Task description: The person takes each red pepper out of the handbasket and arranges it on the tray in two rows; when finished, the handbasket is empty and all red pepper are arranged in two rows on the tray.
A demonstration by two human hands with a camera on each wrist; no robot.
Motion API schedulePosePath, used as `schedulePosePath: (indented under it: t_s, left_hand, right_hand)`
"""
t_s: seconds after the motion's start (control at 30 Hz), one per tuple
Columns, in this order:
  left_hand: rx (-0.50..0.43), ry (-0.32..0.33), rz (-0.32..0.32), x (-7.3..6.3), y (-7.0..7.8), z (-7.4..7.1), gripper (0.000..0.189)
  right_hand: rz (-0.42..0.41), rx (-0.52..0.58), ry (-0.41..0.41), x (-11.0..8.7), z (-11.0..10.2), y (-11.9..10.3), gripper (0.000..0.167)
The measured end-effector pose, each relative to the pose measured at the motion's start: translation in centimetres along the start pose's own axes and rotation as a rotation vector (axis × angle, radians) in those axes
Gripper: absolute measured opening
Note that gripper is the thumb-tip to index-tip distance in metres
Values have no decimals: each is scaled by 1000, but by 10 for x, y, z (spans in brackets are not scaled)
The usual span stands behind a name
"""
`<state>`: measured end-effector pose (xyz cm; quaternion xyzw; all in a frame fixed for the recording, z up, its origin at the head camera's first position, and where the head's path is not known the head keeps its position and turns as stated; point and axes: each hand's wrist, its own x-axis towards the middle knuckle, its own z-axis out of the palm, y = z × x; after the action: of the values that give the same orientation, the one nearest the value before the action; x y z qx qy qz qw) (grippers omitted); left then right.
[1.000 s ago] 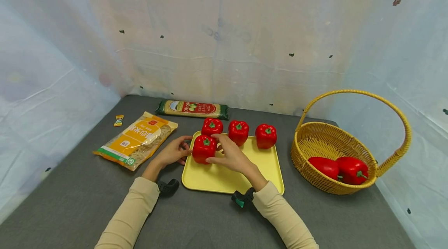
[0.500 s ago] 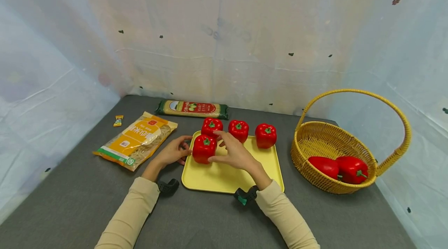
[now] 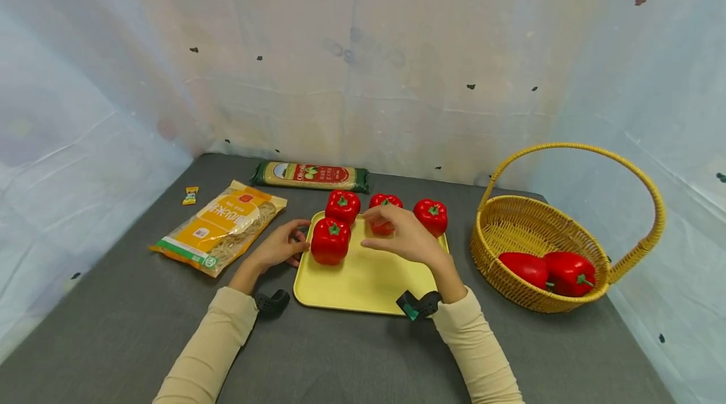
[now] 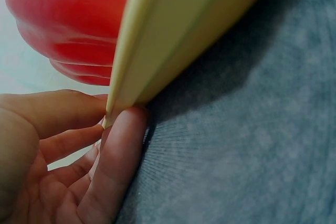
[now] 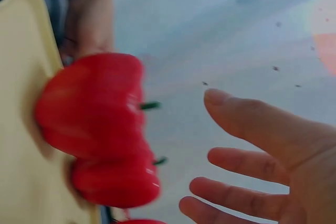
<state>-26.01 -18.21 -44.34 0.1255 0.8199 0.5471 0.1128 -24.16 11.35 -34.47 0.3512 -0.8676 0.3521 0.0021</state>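
Note:
A yellow tray (image 3: 363,284) lies on the table, bearing red bell peppers with green stems. My left hand (image 3: 280,245) pinches the tray's left edge; the left wrist view shows thumb and fingers (image 4: 123,156) on both sides of the rim. Just beside it stands the front-left pepper (image 3: 330,241), with another pepper (image 3: 343,206) behind. My right hand (image 3: 405,237) hovers over the tray, fingers spread and holding nothing. It partly covers the middle pepper (image 3: 383,225) in the head view. A fourth pepper (image 3: 431,217) stands at the tray's back right.
A yellow wicker basket (image 3: 482,259) with a tall handle stands at the right, two red peppers (image 3: 570,273) inside. At the left lie a noodle bag (image 3: 221,227) and a small yellow packet (image 3: 190,195). A long spaghetti pack (image 3: 312,176) lies behind the tray.
My right hand has come away from the front-left pepper and moved right and up over the tray. The left hand stays at the tray's edge; the peppers stand where they were.

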Motion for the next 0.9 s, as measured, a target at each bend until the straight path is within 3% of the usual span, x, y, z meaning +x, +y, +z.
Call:
schedulePosePath:
  t_s: [0.27,0.67,0.9]
  left_hand:
    - [-3,-9,13,1,1,0,52]
    - [-7,-19,22,0,0,1,53]
    - [-9,-12,10,1,0,-1,53]
  right_hand:
    - [11,-25,51,-17,-35,4,44]
    - [83,-74,138,-57,-86,27,44]
    - [163,-123,97,-78,-118,40,47]
